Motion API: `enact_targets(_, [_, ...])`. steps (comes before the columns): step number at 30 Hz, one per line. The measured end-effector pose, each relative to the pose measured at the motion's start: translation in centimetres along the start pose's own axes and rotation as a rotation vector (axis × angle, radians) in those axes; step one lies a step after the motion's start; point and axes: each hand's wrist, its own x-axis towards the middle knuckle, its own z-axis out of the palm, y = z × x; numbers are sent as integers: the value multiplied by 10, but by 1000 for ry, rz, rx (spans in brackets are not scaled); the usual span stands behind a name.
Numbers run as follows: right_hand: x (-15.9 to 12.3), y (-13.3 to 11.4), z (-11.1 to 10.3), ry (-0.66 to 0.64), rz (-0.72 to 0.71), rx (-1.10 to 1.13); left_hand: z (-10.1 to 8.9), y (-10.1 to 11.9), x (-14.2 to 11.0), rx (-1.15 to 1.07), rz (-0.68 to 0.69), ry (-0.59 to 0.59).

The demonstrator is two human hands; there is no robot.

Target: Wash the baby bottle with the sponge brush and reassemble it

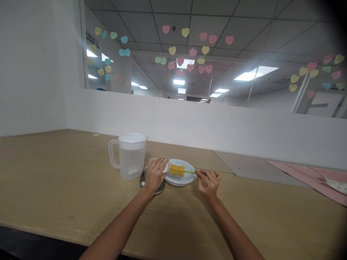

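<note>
My right hand is closed around the thin green handle of a brush with a yellow, sponge-like head. My left hand wraps around a white object, perhaps a small cup or bottle; my fingers hide most of it. The brush head lies level, its left end close to the white object; whether they touch I cannot tell. Beneath both is a white oval bowl on the table. A round dark metal tray shows partly under my left hand, with a small white piece on it.
A translucent plastic jug with liquid stands left of the tray, its handle to the left. Pink cloth or paper with a pale patterned item lies at the right. Behind the wooden table rise a white wall and a window.
</note>
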Motion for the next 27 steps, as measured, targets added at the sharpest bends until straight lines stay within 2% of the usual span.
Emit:
enact_targets(12, [3, -2, -3, 83, 79, -10, -1, 4, 3, -20, -60, -7])
enact_targets(20, [1, -2, -1, 16, 6, -23, 1, 5, 0, -39, 31, -9])
enact_targets(24, [1, -16, 2, -41, -118, -3, -1, 16, -1, -86, 162, -76])
enact_targets(27, [2, -21, 5, -90, -137, -1, -2, 25, 1, -93, 202, -75])
